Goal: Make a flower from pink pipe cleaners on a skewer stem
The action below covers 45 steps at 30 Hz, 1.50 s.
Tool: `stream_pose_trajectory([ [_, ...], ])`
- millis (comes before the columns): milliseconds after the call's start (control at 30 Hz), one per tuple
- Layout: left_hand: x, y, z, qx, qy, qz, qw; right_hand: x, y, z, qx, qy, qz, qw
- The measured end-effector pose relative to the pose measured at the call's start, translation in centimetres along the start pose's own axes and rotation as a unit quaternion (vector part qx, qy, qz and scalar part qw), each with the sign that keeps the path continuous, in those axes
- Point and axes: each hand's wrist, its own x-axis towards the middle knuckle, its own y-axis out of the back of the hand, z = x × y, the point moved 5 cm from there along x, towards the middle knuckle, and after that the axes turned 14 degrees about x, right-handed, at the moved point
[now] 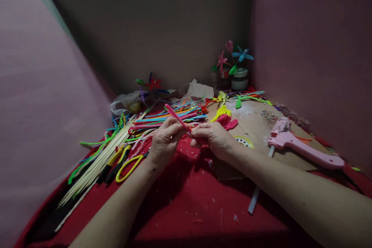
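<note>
A pink pipe cleaner (175,114) slants between my two hands, its free end pointing up and to the left. My left hand (166,139) pinches it along its length. At its lower right end, the fingertips of my right hand (211,136) are closed on it. Both hands are close together above the red cloth (186,209). Just behind my right hand lie dark pink looped pieces (228,122) and yellow looped pieces (222,113) on the cardboard.
Colourful pipe cleaners (171,118) lie behind my hands. Left are wooden sticks (101,159), pliers (117,164) and yellow-handled scissors (128,169). A pink glue gun (305,147) rests on cardboard (255,124) at right. Pipe-cleaner flowers in a jar (240,79) stand behind.
</note>
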Motion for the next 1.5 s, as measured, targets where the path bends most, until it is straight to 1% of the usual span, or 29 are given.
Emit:
stream_pose_trajectory([
  [100,0.2,0.6,0.5,0.061,-0.06,-0.003,0.996,0.0,-0.1,0.0,-0.013,0.003,-0.017,1.0],
  [200,0.3,1.0,1.1,0.166,-0.14,-0.008,0.976,0.0,-0.2,0.0,-0.038,0.001,-0.039,0.999],
  [267,0.2,1.0,1.5,0.209,-0.183,-0.04,0.96,-0.1,-0.4,0.1,-0.062,-0.01,-0.049,0.997],
  [333,0.2,1.0,1.7,0.206,-0.191,-0.087,0.956,-0.2,-0.5,0.0,-0.094,-0.012,-0.057,0.994],
  [400,0.3,1.0,1.6,0.168,-0.134,-0.128,0.968,-0.3,-0.7,-0.2,-0.154,0.009,-0.067,0.986],
  [467,0.3,0.8,0.7,0.086,-0.002,-0.177,0.98,-0.6,-1.1,-0.5,-0.257,0.066,-0.073,0.961],
  [500,0.1,0.5,0.0,0.025,0.084,-0.209,0.974,-0.8,-1.3,-0.8,-0.317,0.111,-0.075,0.939],
  [533,-0.3,0.1,-0.7,-0.047,0.17,-0.238,0.955,-1.2,-1.6,-1.0,-0.373,0.161,-0.077,0.91],
  [567,-0.8,-0.5,-1.4,-0.124,0.246,-0.262,0.925,-1.6,-2.0,-1.2,-0.42,0.212,-0.079,0.879],
  [600,-1.2,-1.1,-1.8,-0.202,0.306,-0.281,0.887,-2.1,-2.3,-1.4,-0.455,0.26,-0.083,0.848],
  [633,-1.6,-1.6,-2.1,-0.277,0.345,-0.296,0.846,-2.5,-2.7,-1.5,-0.479,0.301,-0.089,0.82],
  [667,-1.9,-2.2,-2.2,-0.344,0.367,-0.313,0.806,-2.9,-2.9,-1.6,-0.495,0.331,-0.094,0.798],
  [700,-2.1,-2.6,-2.1,-0.4,0.376,-0.328,0.769,-3.2,-3.1,-1.7,-0.501,0.351,-0.097,0.785],
  [733,-2.1,-2.9,-2.1,-0.442,0.377,-0.337,0.741,-3.3,-3.2,-1.8,-0.497,0.359,-0.096,0.784],
  [767,-2.1,-3.1,-2.0,-0.464,0.374,-0.338,0.729,-3.2,-3.1,-1.9,-0.481,0.354,-0.091,0.797],
  [800,-2.0,-3.0,-2.0,-0.467,0.368,-0.326,0.735,-3.0,-2.9,-2.0,-0.454,0.336,-0.084,0.821],
  [833,-1.7,-2.6,-2.1,-0.452,0.36,-0.3,0.759,-2.7,-2.7,-2.1,-0.414,0.308,-0.079,0.853],
  [900,-0.9,-1.4,-2.1,-0.39,0.324,-0.22,0.833,-2.0,-2.3,-2.1,-0.307,0.23,-0.078,0.92],
  [967,-0.2,0.0,-1.6,-0.312,0.26,-0.148,0.902,-1.5,-2.0,-1.8,-0.196,0.151,-0.081,0.966],
  [1033,0.3,1.0,-0.7,-0.231,0.18,-0.122,0.948,-1.3,-1.9,-1.6,-0.12,0.097,-0.08,0.985],
  [1067,0.4,1.2,-0.3,-0.195,0.143,-0.123,0.963,-1.2,-1.9,-1.6,-0.102,0.082,-0.078,0.988],
  [1133,0.5,1.4,0.1,-0.145,0.087,-0.123,0.978,-1.3,-1.9,-1.6,-0.094,0.072,-0.082,0.99],
  [1233,0.5,1.4,-0.1,-0.115,0.073,-0.096,0.986,-1.4,-2.0,-1.5,-0.117,0.084,-0.082,0.986],
  [1300,0.4,1.1,-0.5,-0.109,0.11,-0.101,0.983,-1.5,-2.0,-1.5,-0.152,0.104,-0.077,0.98],
  [1333,0.2,0.8,-0.7,-0.127,0.142,-0.12,0.974,-1.6,-2.0,-1.6,-0.179,0.12,-0.075,0.974],
  [1367,0.0,0.3,-1.0,-0.163,0.18,-0.15,0.958,-1.7,-2.1,-1.6,-0.214,0.142,-0.071,0.964],
  [1400,-0.3,-0.3,-1.1,-0.213,0.221,-0.184,0.934,-1.8,-2.1,-1.7,-0.254,0.171,-0.066,0.95],
  [1467,-0.9,-1.5,-1.2,-0.32,0.292,-0.244,0.867,-2.1,-2.3,-1.9,-0.335,0.233,-0.059,0.911],
  [1500,-1.2,-1.9,-1.2,-0.357,0.316,-0.261,0.839,-2.2,-2.3,-2.0,-0.365,0.257,-0.056,0.893],
])
